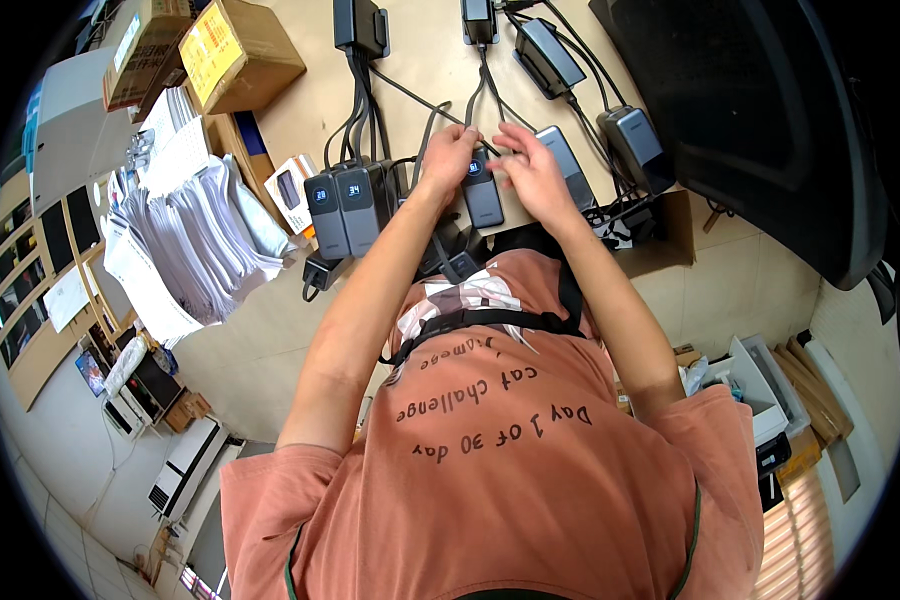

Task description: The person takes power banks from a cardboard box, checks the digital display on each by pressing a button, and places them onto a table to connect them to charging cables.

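A slim dark grey power bank point(484, 200) with a small lit display lies near the table's front edge, between my hands. My left hand point(447, 158) is closed at its upper left, the fingertips pinched together by a black cable point(474, 104); what lies inside the pinch is mostly hidden. Over its upper right side hovers my right hand point(536, 178), fingers apart, with nothing visible in them. Left of my left wrist stand two dark power banks point(362, 208) side by side, displays lit and cables at their tops. Another flat grey power bank point(564, 160) lies beyond my right hand.
Black chargers point(360, 28) with bundled cables stand at the table's far side, and another boxy device point(635, 145) sits at right. A large black monitor point(770, 110) fills the right. Stacked papers point(195, 235) and cardboard boxes point(245, 58) crowd the left.
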